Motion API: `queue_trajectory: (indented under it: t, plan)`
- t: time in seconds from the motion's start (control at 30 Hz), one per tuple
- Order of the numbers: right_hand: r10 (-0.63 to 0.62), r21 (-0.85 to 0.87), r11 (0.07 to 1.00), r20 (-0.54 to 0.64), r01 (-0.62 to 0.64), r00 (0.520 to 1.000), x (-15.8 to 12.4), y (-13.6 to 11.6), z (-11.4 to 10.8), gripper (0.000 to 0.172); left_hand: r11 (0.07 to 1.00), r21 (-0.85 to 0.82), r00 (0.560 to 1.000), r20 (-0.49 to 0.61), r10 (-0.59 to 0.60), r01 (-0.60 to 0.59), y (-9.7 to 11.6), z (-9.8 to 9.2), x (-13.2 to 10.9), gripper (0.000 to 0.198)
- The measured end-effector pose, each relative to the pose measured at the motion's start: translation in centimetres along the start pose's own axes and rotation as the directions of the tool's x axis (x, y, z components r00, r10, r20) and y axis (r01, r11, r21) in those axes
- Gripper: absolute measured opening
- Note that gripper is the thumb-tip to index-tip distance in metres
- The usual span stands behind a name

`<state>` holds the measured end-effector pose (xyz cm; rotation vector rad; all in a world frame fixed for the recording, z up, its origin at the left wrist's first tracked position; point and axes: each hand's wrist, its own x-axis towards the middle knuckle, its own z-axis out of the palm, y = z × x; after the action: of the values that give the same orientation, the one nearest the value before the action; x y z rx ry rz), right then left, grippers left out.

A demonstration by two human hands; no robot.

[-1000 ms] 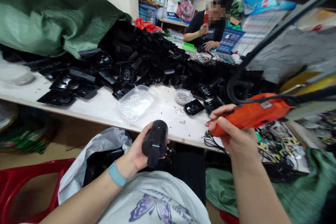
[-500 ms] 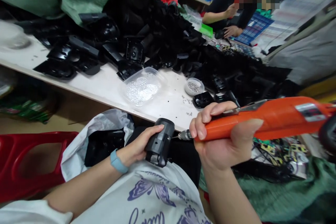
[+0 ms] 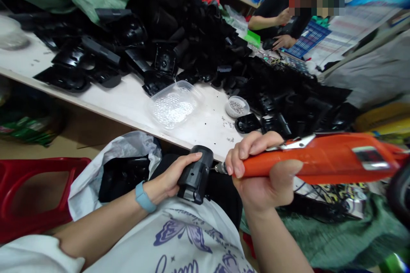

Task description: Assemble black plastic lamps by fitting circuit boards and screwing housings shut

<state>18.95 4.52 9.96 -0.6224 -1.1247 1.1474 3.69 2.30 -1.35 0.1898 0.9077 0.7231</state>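
Observation:
My left hand [image 3: 169,179] is closed around a black cylindrical plastic housing [image 3: 196,175], held over my lap just below the table's front edge. My right hand [image 3: 261,175] grips an orange electric screwdriver [image 3: 317,160] that lies level, its metal bit touching the right side of the housing. My fingers wrap the tool's front end, and a metal lever runs along its top.
On the white table [image 3: 128,102] stand a clear tub of small shiny parts [image 3: 173,106], a small round dish of screws [image 3: 237,106] and a big heap of black plastic parts [image 3: 198,42]. A bag of black parts [image 3: 124,170] is beside my lap. Another person [image 3: 282,13] sits across.
The screwdriver swung down and left from above the table until its bit met the housing. In the last half second both hands barely shifted.

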Motion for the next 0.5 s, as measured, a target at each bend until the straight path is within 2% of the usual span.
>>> queue_trajectory:
  t: [0.17, 0.27, 0.37, 0.43, 0.5]
  plan:
    - [-0.024, -0.026, 0.999, 0.002, 0.024, 1.0, -0.2, 0.1, -0.1, 0.045, 0.999, -0.036, 1.0, 0.026, 0.0, 0.0, -0.1, 0.2, 0.1, 0.037]
    - [-0.002, -0.013, 1.0, 0.02, 0.002, 1.0, -0.5, 0.2, -0.4, 0.046, 1.0, -0.016, 1.0, 0.026, -0.004, 0.004, -0.5, 0.2, 0.4, 0.036]
    - [0.051, 0.003, 0.999, 0.02, -0.051, 0.999, -0.9, -0.3, -1.1, 0.048, 0.998, 0.02, 0.996, 0.063, -0.06, 0.059, -0.4, -0.1, 0.2, 0.041]
    - [0.076, 0.009, 0.997, 0.001, -0.076, 0.997, -0.8, -1.1, -1.7, 0.049, 0.993, 0.08, 0.989, 0.114, -0.092, 0.083, 0.8, -0.8, -0.7, 0.037]
    - [0.065, -0.003, 0.998, -0.03, -0.065, 0.997, -0.3, -2.2, -2.5, 0.04, 0.984, 0.169, 0.99, 0.112, -0.083, 0.063, 3.2, -1.9, -2.9, 0.027]
